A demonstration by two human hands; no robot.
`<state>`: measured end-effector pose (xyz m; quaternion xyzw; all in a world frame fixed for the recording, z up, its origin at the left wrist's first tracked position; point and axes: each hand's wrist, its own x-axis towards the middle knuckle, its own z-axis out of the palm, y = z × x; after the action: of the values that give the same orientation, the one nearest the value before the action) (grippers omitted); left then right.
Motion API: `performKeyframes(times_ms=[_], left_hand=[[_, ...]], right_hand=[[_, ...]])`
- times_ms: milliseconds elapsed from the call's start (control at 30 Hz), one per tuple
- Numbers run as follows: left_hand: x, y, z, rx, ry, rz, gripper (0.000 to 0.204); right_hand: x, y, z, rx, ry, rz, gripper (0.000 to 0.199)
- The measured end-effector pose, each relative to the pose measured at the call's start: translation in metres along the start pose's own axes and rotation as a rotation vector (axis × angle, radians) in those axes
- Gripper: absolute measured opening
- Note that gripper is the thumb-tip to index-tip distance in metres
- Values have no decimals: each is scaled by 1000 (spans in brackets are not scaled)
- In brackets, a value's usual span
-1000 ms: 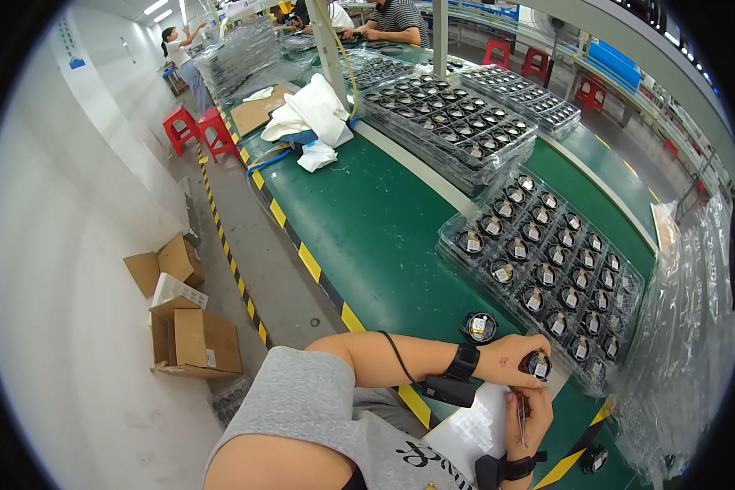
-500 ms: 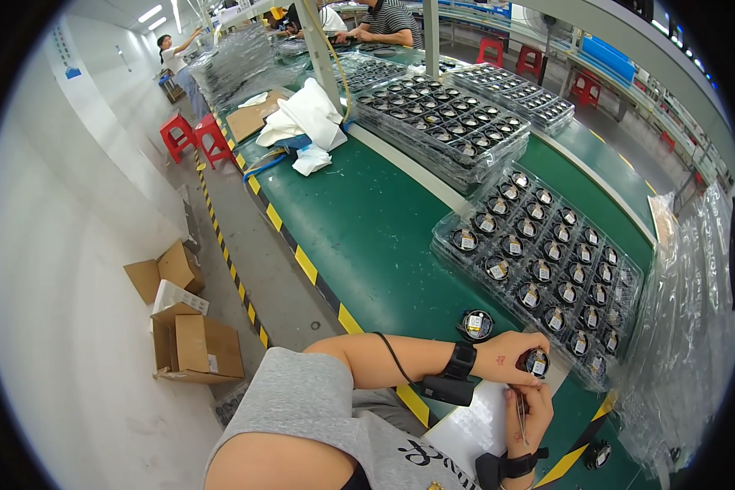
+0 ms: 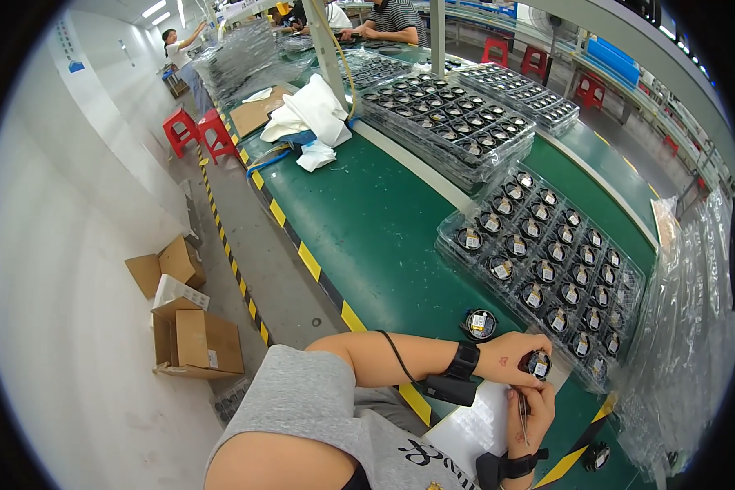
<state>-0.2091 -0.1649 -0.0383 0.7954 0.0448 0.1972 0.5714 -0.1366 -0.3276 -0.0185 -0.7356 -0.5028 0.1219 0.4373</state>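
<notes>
Sleeve (image 3: 282,392): grey, it covered the upper left arm and left the forearm bare.
Straps: a black one (image 3: 465,359) circled the left wrist, with a black box (image 3: 449,389) beside it; another (image 3: 518,467) circled the right.
Left hand (image 3: 510,359): its grip was closed around a module, fingers at the rim.
Module (image 3: 539,365): round and black with a pale label, it was in the left hand above the desk's near end, label facing up.
Right hand (image 3: 532,412): just below the left, its grip was pinched on tweezers.
Tweezers (image 3: 523,426): slim and metallic, they lay along the palm; whether the tips touched the module could not be told.
Sheet (image 3: 474,425): white and shiny, it lay beside the right hand.
Loose modules: one (image 3: 479,325) sat beyond the left wrist, another (image 3: 597,456) right of the right hand.
Tray (image 3: 451,235): clear, it held rows of labelled modules beyond the hands.
Plastic (image 3: 686,343): clear and crumpled, it was heaped right of the tray.
Desk (image 3: 367,237): green, edged with yellow-and-black tape (image 3: 309,261).
Carton (image 3: 208,339): brown and open, it stood on the floor at left.
Stacked trays (image 3: 498,167): filled, they stood beyond the first tray.
Cloth (image 3: 314,114): white, it lay bunched near a post (image 3: 325,49).
Stools (image 3: 180,131): two red ones stood past the carton.
Co-worker (image 3: 400,24): in a striped top, seated far off.
</notes>
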Motion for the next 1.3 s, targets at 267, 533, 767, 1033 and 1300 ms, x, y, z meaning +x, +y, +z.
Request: performKeyframes(times_ms=[267, 533, 767, 1033, 1300], left_hand=[[0, 8, 2, -8, -19, 13, 48], [20, 52, -16, 151, -36, 178, 45], [89, 57, 30, 336, -83, 305, 43], [121, 32, 55, 652, 9, 348, 41], [42, 72, -44, 610, -65, 213, 37]], right_hand=[[-8, -5, -5, -15, 35, 60, 15], [4, 5, -1, -14, 13, 2, 16], [-3, 16, -10, -17, 139, -109, 14], [-7, 11, -5, -82, 81, -56, 16], [-3, 13, -13, 9, 123, -97, 16]])
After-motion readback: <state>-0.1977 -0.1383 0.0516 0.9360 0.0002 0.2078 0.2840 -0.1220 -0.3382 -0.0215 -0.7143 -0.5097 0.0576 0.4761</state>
